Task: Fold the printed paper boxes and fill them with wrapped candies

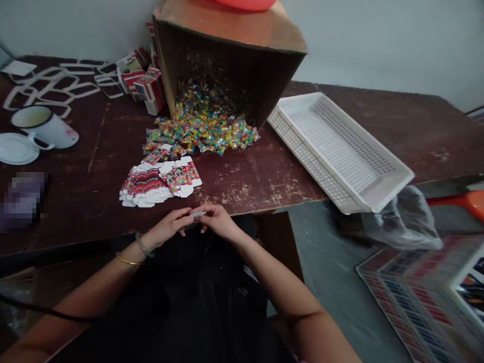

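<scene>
card piece (pixel 197 214), small and white, was located between my two hands, just in front of the near edge of the brown table (pixel 242 186). my left hand (pixel 170 223) gripped it from one side, thumb above and fingers curled beneath; my right hand (pixel 217 220) pinched the opposite side between thumb and forefinger. the fingers partly covered the piece, so its full shape could not be told. a pale bangle (pixel 144 245) and a gold bracelet (pixel 129 260) encircled my left wrist. directly beyond my hands, flat printed cartons (pixel 145 186) lay overlapped in a pile on the table. behind the pile, clear-wrapped, multicoloured packets (pixel 204 131) extended out of the open side of a cardboard box (pixel 230 30), which faced me; a red plastic item (pixel 247 4) rested on top of the box. to the right, a white perforated basket (pixel 389 181) sat at an angle, its near corner projecting past the table edge. to the left, a white mug (pixel 53 126) stood beside a round white lid (pixel 17 149). white frames (pixel 49 85) lay at the rear left, next to red-and-white boxes (pixel 147 88) stacked against the cardboard box.
</scene>
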{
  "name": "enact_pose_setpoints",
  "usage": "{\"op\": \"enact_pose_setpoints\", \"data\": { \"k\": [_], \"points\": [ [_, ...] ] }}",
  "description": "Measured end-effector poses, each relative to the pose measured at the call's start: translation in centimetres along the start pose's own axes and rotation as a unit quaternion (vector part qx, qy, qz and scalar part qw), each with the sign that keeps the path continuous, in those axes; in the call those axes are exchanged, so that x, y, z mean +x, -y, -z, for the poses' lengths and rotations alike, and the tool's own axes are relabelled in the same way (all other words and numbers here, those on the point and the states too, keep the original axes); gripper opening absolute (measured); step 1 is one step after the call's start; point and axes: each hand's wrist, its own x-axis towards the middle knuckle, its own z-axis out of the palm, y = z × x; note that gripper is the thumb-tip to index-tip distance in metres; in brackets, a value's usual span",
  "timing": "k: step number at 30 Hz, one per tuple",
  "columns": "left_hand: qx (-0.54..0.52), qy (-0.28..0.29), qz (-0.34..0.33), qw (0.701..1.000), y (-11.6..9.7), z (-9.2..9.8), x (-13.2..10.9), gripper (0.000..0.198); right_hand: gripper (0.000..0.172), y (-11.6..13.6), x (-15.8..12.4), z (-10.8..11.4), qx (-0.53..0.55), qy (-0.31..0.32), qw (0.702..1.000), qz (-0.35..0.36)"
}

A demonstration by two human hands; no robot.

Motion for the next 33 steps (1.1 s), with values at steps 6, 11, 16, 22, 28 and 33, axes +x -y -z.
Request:
{"op": "enact_pose_setpoints", "data": {
  "k": [6,11,16,22,28,33],
  "points": [
    [-0.076,-0.004,0.003,0.997,0.3,-0.4,0.4,0.031,0.024,1.9,-1.1,-0.4,-0.183,-0.032,0.968,0.17],
    [-0.111,0.085,-0.017,0.99,0.4,-0.1,-0.5,0.031,0.021,2.0,-0.7,1.0,-0.161,-0.029,0.98,0.113],
    [-0.148,0.093,0.012,0.985,0.5,-1.3,-0.8,0.041,0.03,0.7,-2.1,0.2,-0.251,-0.066,0.941,0.216],
    [-0.025,0.104,-0.032,0.994,-0.4,-2.9,0.9,0.038,0.026,2.8,-9.1,6.4,-0.319,-0.174,0.923,0.129],
    [-0.014,-0.09,-0.02,0.996,-0.1,1.9,1.7,0.037,0.025,3.2,-3.7,8.9,-0.477,-0.115,0.859,0.15],
    [-0.034,-0.093,0.015,0.995,0.6,3.4,0.9,0.038,0.055,1.9,11.2,3.0,-0.598,0.044,0.761,0.246]
  ]
}}
